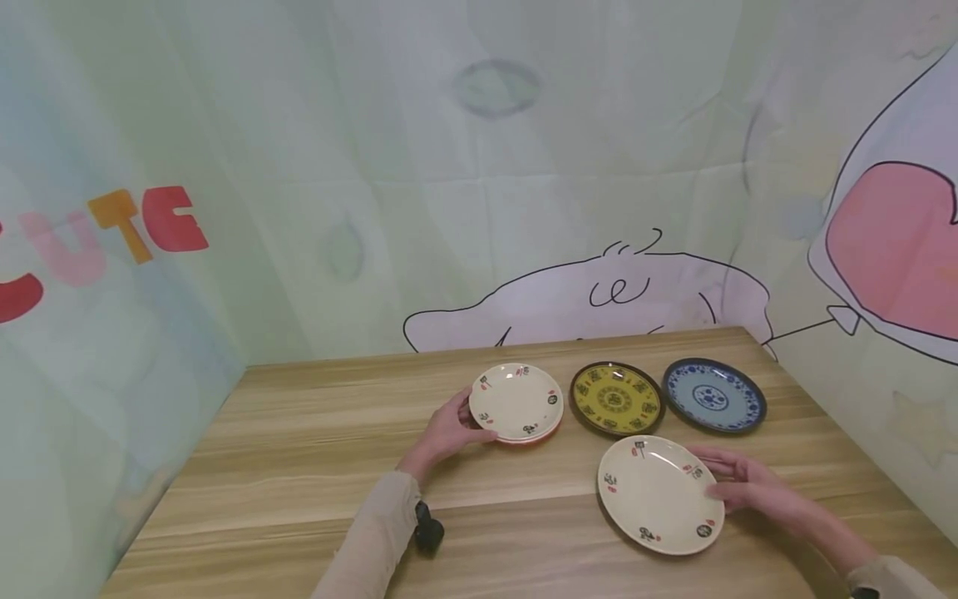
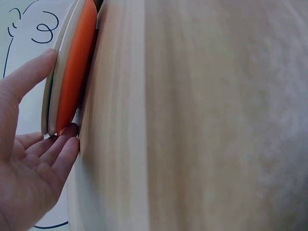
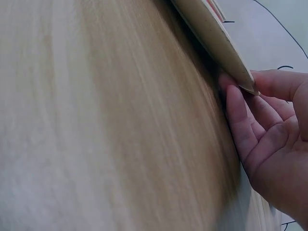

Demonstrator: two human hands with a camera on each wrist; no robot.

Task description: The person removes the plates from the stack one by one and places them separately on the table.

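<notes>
In the head view my left hand (image 1: 451, 434) grips the left rim of a stack of cream plates (image 1: 516, 401) with small red and black prints. An orange underside (image 2: 78, 57) shows low in this stack in the left wrist view, where my thumb touches the upper rim and my fingers lie along the lower edge. My right hand (image 1: 756, 482) pinches the right rim of another cream plate (image 1: 661, 496), its thumb above and its fingers beneath. This plate is tilted, and its edge lies close over the wood in the right wrist view.
Behind the plate in my right hand lie a yellow plate (image 1: 617, 398) with a dark rim and a blue patterned plate (image 1: 714, 395), side by side. The wooden table (image 1: 314, 441) meets printed cloth walls (image 1: 419, 208) at the back and both sides.
</notes>
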